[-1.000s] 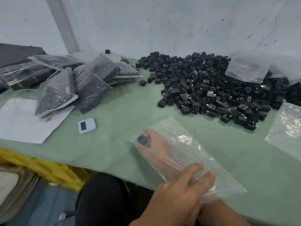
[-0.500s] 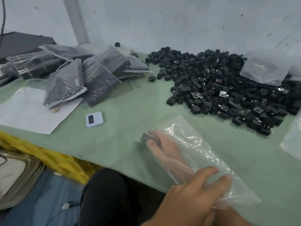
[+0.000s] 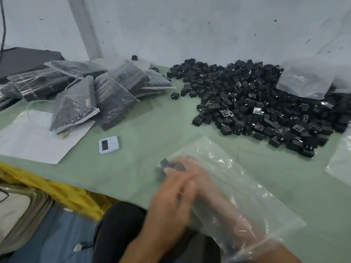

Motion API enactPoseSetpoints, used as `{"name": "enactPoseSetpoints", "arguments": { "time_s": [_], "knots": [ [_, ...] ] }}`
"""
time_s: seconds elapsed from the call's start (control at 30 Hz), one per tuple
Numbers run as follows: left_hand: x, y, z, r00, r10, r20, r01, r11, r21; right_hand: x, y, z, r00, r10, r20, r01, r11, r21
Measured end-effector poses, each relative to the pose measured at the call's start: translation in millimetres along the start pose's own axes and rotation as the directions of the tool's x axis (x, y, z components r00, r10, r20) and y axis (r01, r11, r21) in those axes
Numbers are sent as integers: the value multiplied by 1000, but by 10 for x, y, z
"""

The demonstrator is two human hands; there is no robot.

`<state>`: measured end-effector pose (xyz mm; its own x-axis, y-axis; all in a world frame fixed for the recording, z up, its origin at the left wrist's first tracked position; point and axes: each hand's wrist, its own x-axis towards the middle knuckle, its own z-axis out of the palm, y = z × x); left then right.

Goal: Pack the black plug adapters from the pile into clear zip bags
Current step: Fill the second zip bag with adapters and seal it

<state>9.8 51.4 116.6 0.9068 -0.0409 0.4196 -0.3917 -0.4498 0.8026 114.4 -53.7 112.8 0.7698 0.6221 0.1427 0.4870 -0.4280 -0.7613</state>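
Note:
A large pile of black plug adapters [image 3: 256, 103] covers the far right of the green table [image 3: 152, 130]. A clear zip bag [image 3: 237, 186] lies near the front edge with my right hand [image 3: 203, 173] pushed deep inside it. Its fingers pinch one black plug adapter [image 3: 167, 164] at the bag's closed far end. My left hand [image 3: 169, 205] is outside the bag and motion-blurred. It lies over the bag's left side, fingers stretched toward the adapter.
Several filled bags [image 3: 114, 99] lie heaped at the back left, partly on a white paper sheet [image 3: 34, 141]. A small white device [image 3: 108, 145] sits between them and my hands. Empty clear bags lie on the pile [image 3: 303, 80] and at the right edge [image 3: 340, 164].
My left hand has slid from the bag's mouth up along the bag toward the far end. My right hand stays inside the bag with the adapter. The view shifted slightly left.

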Motion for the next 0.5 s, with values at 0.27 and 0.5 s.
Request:
{"name": "enactPoseSetpoints", "arguments": {
  "time_s": [0.27,0.5],
  "knots": [
    [731,-997,-365,954,-293,58,229,841,490,95,165,11,996,-36,-86,30,997,-76],
    [756,-1059,-454,942,-233,243,111,897,428,36,278,-100,993,-4,-117,-7,995,-98]
  ]
}}
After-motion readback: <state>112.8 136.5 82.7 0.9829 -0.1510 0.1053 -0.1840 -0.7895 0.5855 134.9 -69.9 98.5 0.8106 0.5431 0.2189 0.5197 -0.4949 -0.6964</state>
